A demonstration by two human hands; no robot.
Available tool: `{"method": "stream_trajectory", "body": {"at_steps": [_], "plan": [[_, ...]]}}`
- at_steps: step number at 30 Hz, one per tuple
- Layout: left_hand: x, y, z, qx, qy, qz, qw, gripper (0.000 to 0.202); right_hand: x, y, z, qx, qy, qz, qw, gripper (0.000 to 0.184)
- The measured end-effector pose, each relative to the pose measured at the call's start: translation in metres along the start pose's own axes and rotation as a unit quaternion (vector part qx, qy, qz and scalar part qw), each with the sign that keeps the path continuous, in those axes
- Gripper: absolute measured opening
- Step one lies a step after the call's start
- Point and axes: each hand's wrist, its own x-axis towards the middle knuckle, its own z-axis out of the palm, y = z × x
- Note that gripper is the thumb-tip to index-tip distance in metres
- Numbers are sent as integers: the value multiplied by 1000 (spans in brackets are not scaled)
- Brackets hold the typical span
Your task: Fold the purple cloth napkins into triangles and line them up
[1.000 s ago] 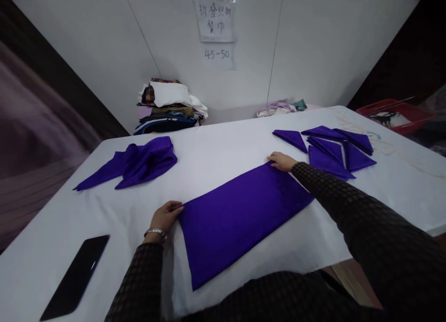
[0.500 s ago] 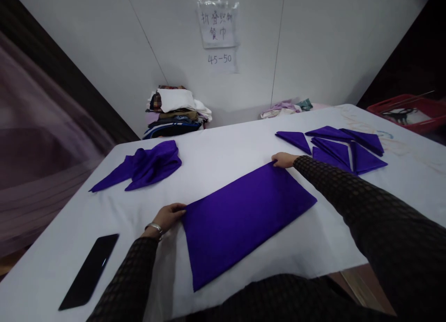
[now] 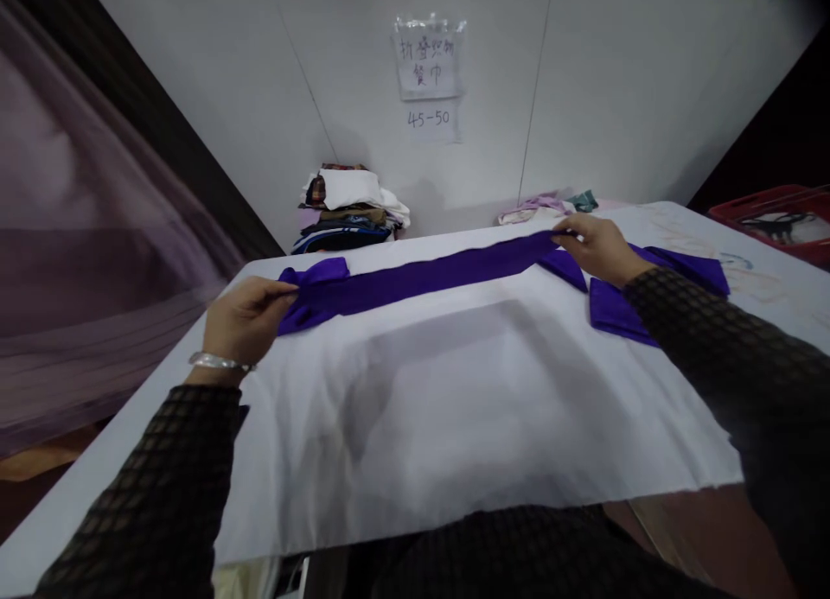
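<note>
A purple napkin is stretched between my two hands, lifted above the white-covered table, and shows as a long narrow band. My left hand, with a silver bangle at the wrist, pinches its left corner. At the other end my right hand pinches the right corner between thumb and fingers. Behind the left end lies a crumpled purple cloth, partly covered by the napkin. Folded purple napkins lie near my right hand, some hidden by that hand and forearm.
A white cloth covers the table. Stacked clothes stand by the wall, with more fabric to their right. A red basket sits at the far right. A handwritten sign hangs on the wall. The phone is mostly behind my left arm.
The napkin lay flat on the table as a wide rectangle. Both hands have raised it and moved it away from me, and my left hand has gone further left.
</note>
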Motion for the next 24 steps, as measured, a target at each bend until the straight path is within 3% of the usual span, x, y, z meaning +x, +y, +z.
{"method": "stream_trajectory", "body": {"at_steps": [3,9,11,17,24], "plan": [[-47,-1,15,33,-69,58,995,25,-52,15,13,-12,4,-64,998,36],[-157,-8,78,99,-231,114,961,27,-154,55,88,-33,-76,-181,980,30],[-179,-8,90,100,-242,121,957,30,-174,62,102,-44,-79,-189,978,31],[-206,-11,98,94,-213,92,968,31,-196,67,104,-62,-56,-186,979,28],[-202,-2,90,52,-223,75,970,25,-215,79,105,-18,-51,-169,984,39]]}}
